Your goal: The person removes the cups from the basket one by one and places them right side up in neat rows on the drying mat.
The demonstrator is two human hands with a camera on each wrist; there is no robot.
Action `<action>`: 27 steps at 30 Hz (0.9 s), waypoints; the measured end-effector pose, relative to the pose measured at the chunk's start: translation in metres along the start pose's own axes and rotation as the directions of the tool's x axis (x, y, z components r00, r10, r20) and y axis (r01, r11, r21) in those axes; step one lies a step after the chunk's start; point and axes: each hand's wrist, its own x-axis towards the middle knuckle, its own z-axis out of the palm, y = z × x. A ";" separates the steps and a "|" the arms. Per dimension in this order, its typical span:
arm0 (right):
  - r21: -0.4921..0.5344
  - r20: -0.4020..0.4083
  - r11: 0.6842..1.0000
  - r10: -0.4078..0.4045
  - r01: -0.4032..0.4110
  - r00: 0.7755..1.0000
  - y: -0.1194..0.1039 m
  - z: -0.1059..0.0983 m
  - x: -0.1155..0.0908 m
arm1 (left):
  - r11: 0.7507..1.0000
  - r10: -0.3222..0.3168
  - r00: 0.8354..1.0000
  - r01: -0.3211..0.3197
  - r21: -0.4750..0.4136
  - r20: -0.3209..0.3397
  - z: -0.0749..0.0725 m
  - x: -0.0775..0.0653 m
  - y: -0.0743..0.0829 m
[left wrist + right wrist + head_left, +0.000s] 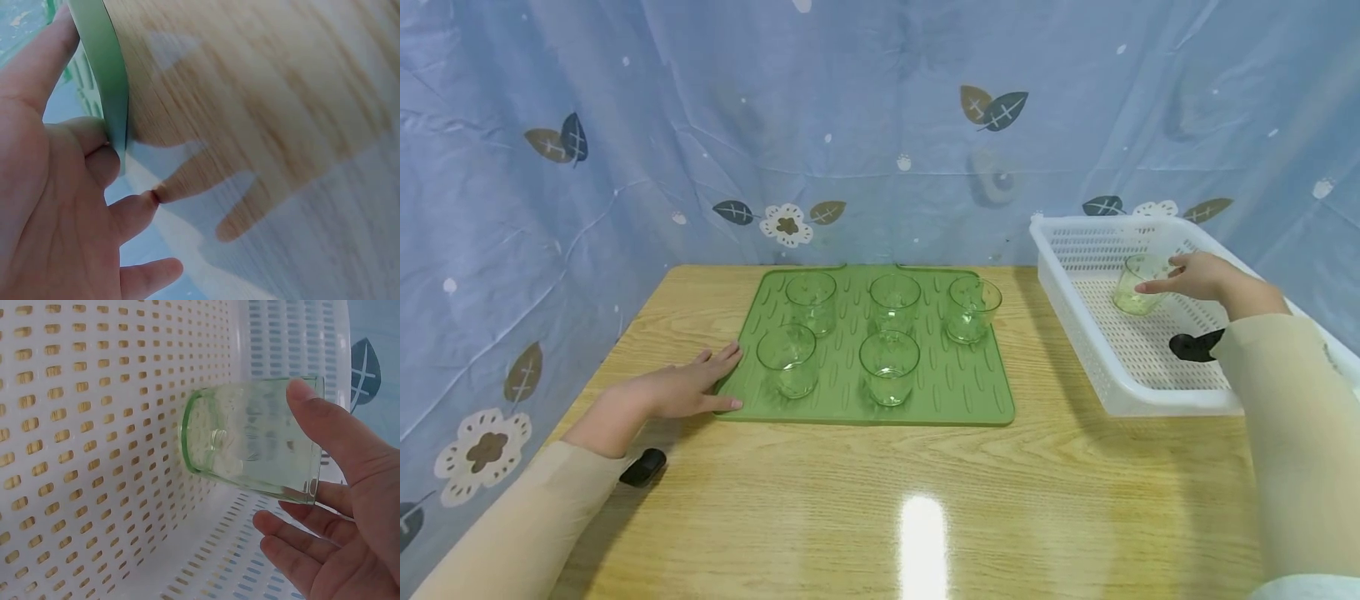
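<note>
My right hand (pixel 1206 279) reaches into a white plastic basket (pixel 1078 333) and holds a clear greenish drinking glass (pixel 250 437). In the right wrist view, the thumb lies on the outside near the rim, with fingers on the opposite side. The glass stands upright at the basket's floor; whether its base touches cannot be told. My left hand (pixel 681 390) touches the left front corner of a green ribbed drying mat (pixel 951 392), fingers spread. In the left wrist view, thumb and fingers lie along the edge of the mat (pixel 106 75).
Several clear glasses stand upright on the mat, among them a front left glass (pixel 787 362), a front middle glass (pixel 889 371) and a back right glass (pixel 972 308). The wooden table (pixel 820 500) meets a blue patterned curtain (pixel 880 125) behind and at the left.
</note>
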 end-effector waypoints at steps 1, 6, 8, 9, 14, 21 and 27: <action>-0.007 -0.003 1.000 -0.002 0.002 1.000 0.001 0.000 0.000 | 1.000 0.002 1.000 -0.002 0.005 -0.001 0.000 0.000 0.000; -0.015 -0.022 1.000 -0.009 0.008 1.000 0.003 0.002 0.000 | 1.000 0.003 1.000 -0.003 0.000 0.007 -0.002 0.000 0.002; -0.013 -0.025 1.000 -0.010 0.009 1.000 0.002 0.003 0.000 | 1.000 -0.002 1.000 0.002 -0.004 0.010 -0.002 0.000 0.002; -0.011 -0.027 1.000 -0.009 0.009 1.000 0.002 0.003 0.000 | 1.000 -0.003 1.000 0.003 -0.006 0.010 -0.002 0.000 0.001; 0.017 -0.027 1.000 -0.011 0.011 1.000 -0.001 0.002 -0.001 | 1.000 0.001 1.000 0.000 -0.023 0.009 -0.001 0.000 0.000; 0.061 -0.018 0.998 -0.025 0.026 1.000 -0.005 -0.001 -0.006 | 1.000 0.003 1.000 -0.003 -0.029 0.006 0.000 -0.001 -0.001; 0.103 -0.039 0.994 -0.035 0.038 0.999 -0.010 -0.007 -0.014 | 1.000 0.001 1.000 -0.001 -0.026 0.012 -0.001 0.001 -0.003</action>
